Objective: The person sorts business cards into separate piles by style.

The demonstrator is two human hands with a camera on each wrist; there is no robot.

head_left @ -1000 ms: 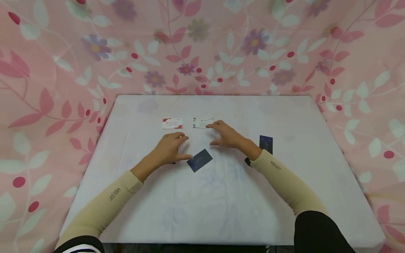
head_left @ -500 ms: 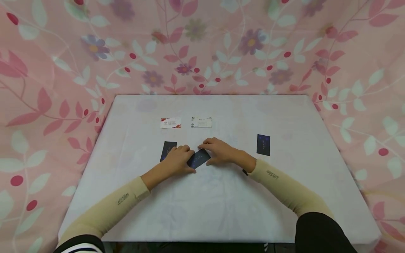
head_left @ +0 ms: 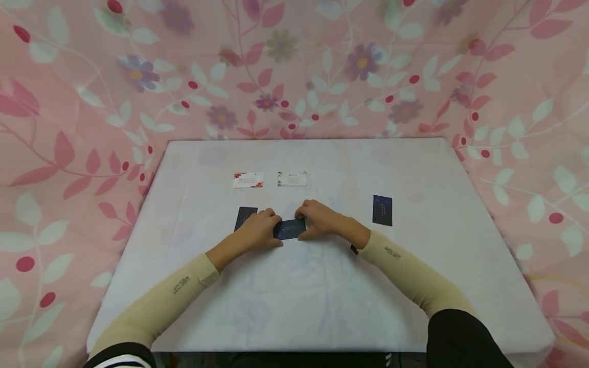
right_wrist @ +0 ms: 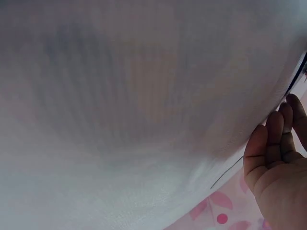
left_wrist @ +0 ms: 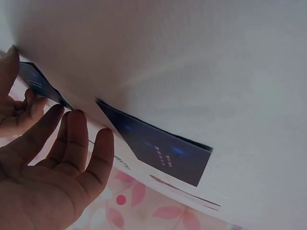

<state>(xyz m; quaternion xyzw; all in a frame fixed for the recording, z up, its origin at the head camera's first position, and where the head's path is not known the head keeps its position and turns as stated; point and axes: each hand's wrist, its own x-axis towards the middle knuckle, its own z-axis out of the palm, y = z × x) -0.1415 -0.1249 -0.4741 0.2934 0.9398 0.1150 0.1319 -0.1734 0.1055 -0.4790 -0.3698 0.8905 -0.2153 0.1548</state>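
A dark blue business card [head_left: 290,229] lies nearly level on the table between both hands. Its left end is held between the thumb and fingers of my left hand [head_left: 255,230]; my right hand [head_left: 322,220] holds the right end the same way. A second dark card [head_left: 245,217] lies just behind the left hand, partly covered by it. The left wrist view shows that second card [left_wrist: 158,148] flat beside the fingers of the left hand [left_wrist: 48,191], with the held card [left_wrist: 41,86] farther off. In the right wrist view, the right hand [right_wrist: 283,172] is at the edge.
Toward the back lie a white card with red flowers [head_left: 248,180] and a white card with green leaves [head_left: 292,179]. Another dark card [head_left: 382,210] stands lengthwise to the right. The white-covered table [head_left: 322,306] meets a floral pink curtain [head_left: 294,66] behind.
My right hand has come from the leafy card to the middle dark card, and my left hand has closed on its other end. The tilted card has turned to lie nearly level.
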